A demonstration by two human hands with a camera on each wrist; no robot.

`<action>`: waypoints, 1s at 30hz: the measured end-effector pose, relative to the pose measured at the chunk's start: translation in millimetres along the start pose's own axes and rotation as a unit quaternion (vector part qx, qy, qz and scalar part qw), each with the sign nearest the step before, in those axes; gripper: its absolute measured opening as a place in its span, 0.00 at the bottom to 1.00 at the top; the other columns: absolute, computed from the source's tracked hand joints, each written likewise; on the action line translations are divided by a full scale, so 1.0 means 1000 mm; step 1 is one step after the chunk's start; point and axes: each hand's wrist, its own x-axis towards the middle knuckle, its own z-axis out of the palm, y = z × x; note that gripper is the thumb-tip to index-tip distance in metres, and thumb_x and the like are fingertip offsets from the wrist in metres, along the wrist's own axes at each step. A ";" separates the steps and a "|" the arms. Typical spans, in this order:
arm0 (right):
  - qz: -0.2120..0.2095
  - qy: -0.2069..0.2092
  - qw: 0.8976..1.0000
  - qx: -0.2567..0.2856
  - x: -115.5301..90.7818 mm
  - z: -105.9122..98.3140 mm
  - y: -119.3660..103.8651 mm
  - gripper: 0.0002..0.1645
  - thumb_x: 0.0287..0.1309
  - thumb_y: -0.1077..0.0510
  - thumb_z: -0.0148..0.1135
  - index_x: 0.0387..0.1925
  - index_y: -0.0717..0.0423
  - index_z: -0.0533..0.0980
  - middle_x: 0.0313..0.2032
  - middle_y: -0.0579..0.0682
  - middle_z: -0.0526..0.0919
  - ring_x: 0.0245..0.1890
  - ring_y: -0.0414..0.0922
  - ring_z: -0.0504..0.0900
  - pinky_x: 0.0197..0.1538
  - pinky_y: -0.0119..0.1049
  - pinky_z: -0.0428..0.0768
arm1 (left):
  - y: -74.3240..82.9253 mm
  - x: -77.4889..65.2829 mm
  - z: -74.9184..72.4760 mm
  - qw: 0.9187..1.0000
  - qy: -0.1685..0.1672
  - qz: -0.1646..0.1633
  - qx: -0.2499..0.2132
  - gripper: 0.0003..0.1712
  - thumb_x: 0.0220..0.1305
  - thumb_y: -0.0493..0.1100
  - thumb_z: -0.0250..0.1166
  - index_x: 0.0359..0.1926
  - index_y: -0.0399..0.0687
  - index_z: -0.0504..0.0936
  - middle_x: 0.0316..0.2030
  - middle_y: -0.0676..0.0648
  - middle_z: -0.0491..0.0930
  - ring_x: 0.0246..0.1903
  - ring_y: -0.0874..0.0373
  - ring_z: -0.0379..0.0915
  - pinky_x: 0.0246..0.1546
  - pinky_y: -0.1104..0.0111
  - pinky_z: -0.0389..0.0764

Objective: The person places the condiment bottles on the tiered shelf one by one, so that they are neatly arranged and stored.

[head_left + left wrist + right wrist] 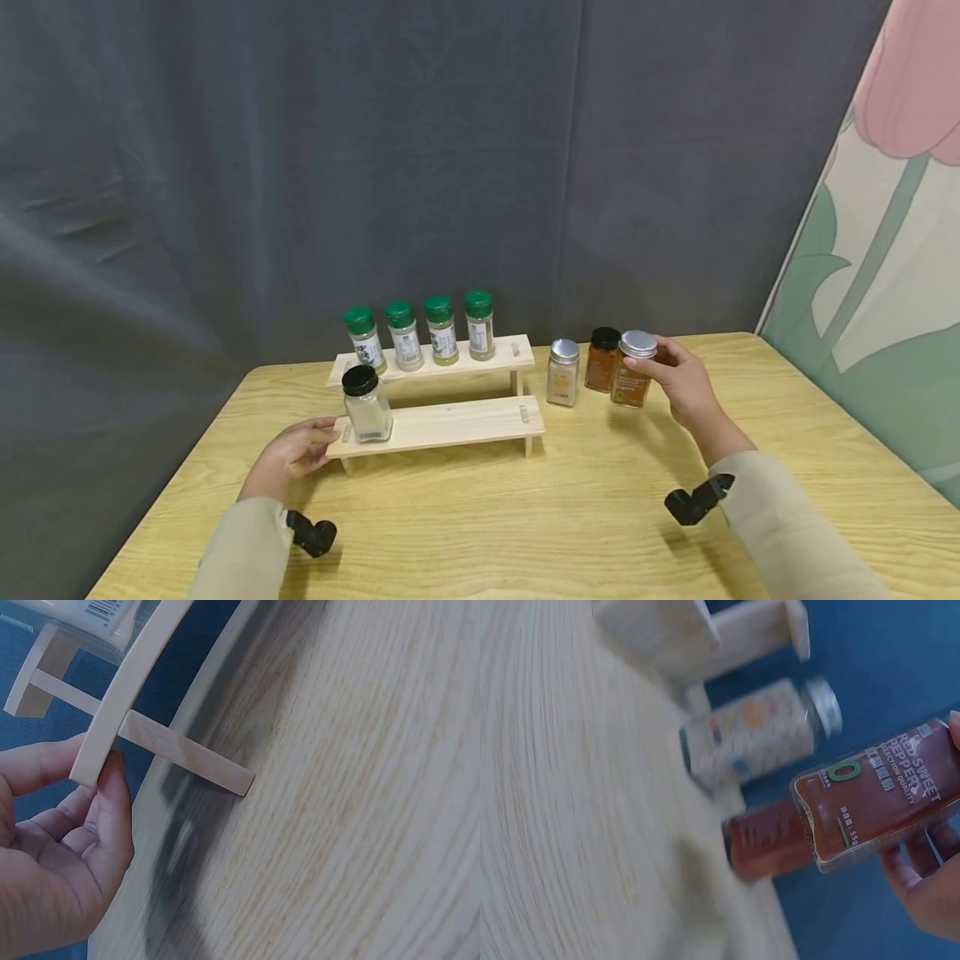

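My right hand [678,379] grips a red sweet pepper jar [630,379] with a silver lid near its top. In the right wrist view the jar [881,791] hangs tilted above the table. My left hand [296,450] pinches the left end of the lower shelf of a two-step wooden rack [457,423]; in the left wrist view thumb and finger hold the board's edge [94,761]. On that lower step stands a black-lidded jar [367,408] of pale contents. Several green-capped spice bottles [442,333] stand in a row on the upper step.
A silver-lidded jar [562,375] with pale contents stands right of the rack. Beside it is a black-lidded jar with red contents [600,362], partly behind the held jar. A dark curtain [450,167] hangs behind the wooden table [450,525]; a flowered panel [892,267] is at right.
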 end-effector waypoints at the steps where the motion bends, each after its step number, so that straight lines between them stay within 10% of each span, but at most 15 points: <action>1: -0.004 -0.004 1.000 0.011 -0.002 0.003 -0.003 0.17 0.45 0.61 0.64 0.38 0.45 0.70 0.33 0.38 0.72 0.35 0.34 0.70 0.37 0.21 0.70 | 0.001 0.000 0.000 1.000 0.000 0.000 -0.002 0.34 0.56 0.29 0.53 0.60 0.26 0.46 0.31 0.48 0.71 0.26 0.63 0.73 0.26 0.74 0.73; 17: -0.032 -0.076 0.995 0.051 -0.026 0.057 -0.026 0.17 0.45 0.65 0.63 0.35 0.41 0.74 0.33 0.42 0.74 0.35 0.38 0.71 0.37 0.29 0.71 | 0.001 -0.002 0.003 1.000 -0.004 0.004 0.001 0.33 0.57 0.29 0.53 0.59 0.26 0.46 0.31 0.47 0.71 0.26 0.63 0.73 0.26 0.74 0.74; 30: -0.005 -0.120 0.990 0.071 -0.028 0.111 -0.024 0.27 0.43 0.67 0.63 0.48 0.68 0.67 0.36 0.47 0.73 0.38 0.42 0.72 0.39 0.33 0.72 | 0.000 -0.001 0.003 1.000 0.000 0.004 -0.007 0.34 0.56 0.29 0.53 0.60 0.27 0.46 0.31 0.47 0.71 0.26 0.62 0.72 0.27 0.74 0.74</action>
